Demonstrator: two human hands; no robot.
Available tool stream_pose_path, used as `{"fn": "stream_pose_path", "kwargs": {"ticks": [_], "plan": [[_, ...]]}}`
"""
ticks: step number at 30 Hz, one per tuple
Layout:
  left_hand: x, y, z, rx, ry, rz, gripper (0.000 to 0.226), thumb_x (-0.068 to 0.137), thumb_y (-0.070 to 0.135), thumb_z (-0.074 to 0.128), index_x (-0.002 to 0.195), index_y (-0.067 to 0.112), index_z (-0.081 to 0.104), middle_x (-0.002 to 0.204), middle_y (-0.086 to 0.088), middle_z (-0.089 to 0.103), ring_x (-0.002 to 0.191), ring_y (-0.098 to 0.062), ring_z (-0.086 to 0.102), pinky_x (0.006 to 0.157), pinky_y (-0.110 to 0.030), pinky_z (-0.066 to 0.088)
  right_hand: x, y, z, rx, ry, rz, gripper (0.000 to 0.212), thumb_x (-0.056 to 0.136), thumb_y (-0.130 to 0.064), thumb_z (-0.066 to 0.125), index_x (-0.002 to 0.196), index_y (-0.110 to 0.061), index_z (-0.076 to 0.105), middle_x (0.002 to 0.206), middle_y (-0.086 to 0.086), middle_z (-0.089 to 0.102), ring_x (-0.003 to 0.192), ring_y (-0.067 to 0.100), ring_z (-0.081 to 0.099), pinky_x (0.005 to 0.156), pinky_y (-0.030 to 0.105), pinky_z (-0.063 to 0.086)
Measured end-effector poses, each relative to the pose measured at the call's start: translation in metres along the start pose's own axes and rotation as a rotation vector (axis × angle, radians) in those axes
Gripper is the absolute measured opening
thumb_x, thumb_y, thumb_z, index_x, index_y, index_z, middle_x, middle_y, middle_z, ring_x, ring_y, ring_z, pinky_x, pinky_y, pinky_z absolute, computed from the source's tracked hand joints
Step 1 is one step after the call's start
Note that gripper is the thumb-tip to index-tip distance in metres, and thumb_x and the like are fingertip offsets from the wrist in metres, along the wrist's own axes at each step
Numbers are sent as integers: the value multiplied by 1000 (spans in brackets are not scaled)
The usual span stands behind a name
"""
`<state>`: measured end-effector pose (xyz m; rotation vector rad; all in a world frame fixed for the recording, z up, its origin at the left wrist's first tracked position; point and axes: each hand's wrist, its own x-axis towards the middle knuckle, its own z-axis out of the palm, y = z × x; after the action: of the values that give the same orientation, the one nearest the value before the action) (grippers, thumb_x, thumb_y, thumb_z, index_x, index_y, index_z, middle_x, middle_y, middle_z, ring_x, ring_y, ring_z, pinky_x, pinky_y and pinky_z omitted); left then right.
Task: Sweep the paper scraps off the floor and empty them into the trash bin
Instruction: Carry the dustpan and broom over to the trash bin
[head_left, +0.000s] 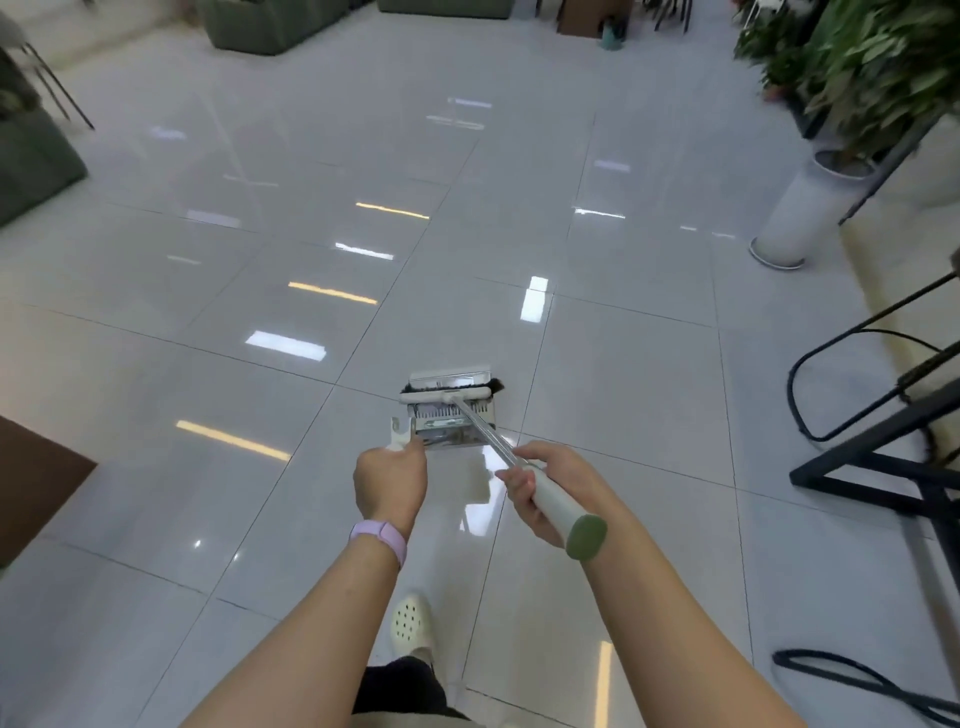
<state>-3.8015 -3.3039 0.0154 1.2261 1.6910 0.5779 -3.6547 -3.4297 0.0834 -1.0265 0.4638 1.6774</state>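
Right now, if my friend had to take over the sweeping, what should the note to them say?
Left hand: grips the dustpan's handle; the dustpan is held out in front, low above the floor.
Right hand: fingers wrapped round the broom handle; the broom head rests across the dustpan's mouth.
Done: no paper scraps show on the tiles in view. Whether any sit in the dustpan is hard to tell.
Left: no trash bin is in view. Find it, tip the dustpan in, and check the floor for missed scraps.
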Motion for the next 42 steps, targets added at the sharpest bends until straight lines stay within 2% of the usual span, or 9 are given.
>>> {"fn": "stream_pose_path", "kwargs": {"ticks": [3, 8, 14, 18, 21, 24, 27, 34, 42], "plan": [[53, 27, 18, -11, -1, 3, 36, 85, 37, 70, 69, 4, 67, 62, -11, 63, 58, -31, 56, 56, -29, 44, 40, -44, 24, 29, 12, 10, 30, 89, -16, 59, 113, -7, 43, 62, -1, 42, 39, 8, 44, 40, 14, 44], [152, 86, 45, -28, -46, 11, 48, 89, 43, 70, 60, 6, 59, 54, -5, 56, 51, -26, 50, 51, -25, 37, 100, -118, 80, 65, 15, 21, 19, 88, -16, 58, 99, -5, 48, 57, 1, 47, 38, 8, 47, 38, 14, 45], [262, 179, 69, 41, -99, 79, 49, 89, 47, 69, 65, 4, 62, 60, -7, 61, 56, -28, 55, 52, -26, 39, 149, -210, 163, 107, 23, -52, 19, 88, -16, 57, 98, 0, 52, 58, 3, 48, 38, 9, 48, 37, 15, 45], [320, 242, 97, 83, -133, 132, 49, 88, 50, 69, 69, 5, 64, 63, -8, 64, 58, -29, 59, 52, -26, 39, 174, -282, 204, 176, -34, -95, 18, 77, -11, 59, 90, -4, 51, 57, 1, 45, 37, 9, 46, 38, 14, 44], [364, 294, 125, 74, -145, 174, 45, 89, 45, 70, 72, 4, 65, 67, -9, 65, 63, -31, 62, 53, -27, 41, 192, -343, 231, 195, -45, -154, 22, 74, -9, 59, 93, -3, 50, 60, 1, 45, 39, 8, 46, 38, 14, 45], [403, 341, 159, 91, -151, 211, 43, 89, 41, 69, 71, 3, 64, 68, -11, 65, 68, -36, 63, 56, -29, 44, 213, -405, 251, 193, -54, -190, 16, 84, -9, 54, 97, -4, 48, 60, 2, 45, 39, 9, 46, 39, 14, 45], [442, 385, 197, 76, -147, 207, 44, 88, 42, 70, 69, 3, 63, 66, -10, 64, 64, -35, 60, 56, -29, 43, 236, -471, 267, 169, -69, -173, 7, 91, -12, 50, 93, -5, 49, 59, 1, 45, 37, 9, 46, 38, 14, 45], [522, 485, 283, 78, -84, 174, 39, 87, 39, 69, 66, 7, 62, 67, -11, 66, 70, -37, 65, 62, -35, 53, 290, -628, 297, 113, -72, -85, 16, 91, -14, 52, 81, -2, 54, 56, 0, 45, 34, 9, 47, 35, 16, 45], [621, 582, 358, 24, -20, 132, 41, 89, 39, 69, 68, 4, 63, 68, -11, 66, 64, -32, 61, 56, -28, 44, 365, -770, 332, 103, -82, -53, 13, 89, -14, 57, 93, -2, 53, 63, 0, 45, 37, 9, 48, 34, 18, 45]]}}
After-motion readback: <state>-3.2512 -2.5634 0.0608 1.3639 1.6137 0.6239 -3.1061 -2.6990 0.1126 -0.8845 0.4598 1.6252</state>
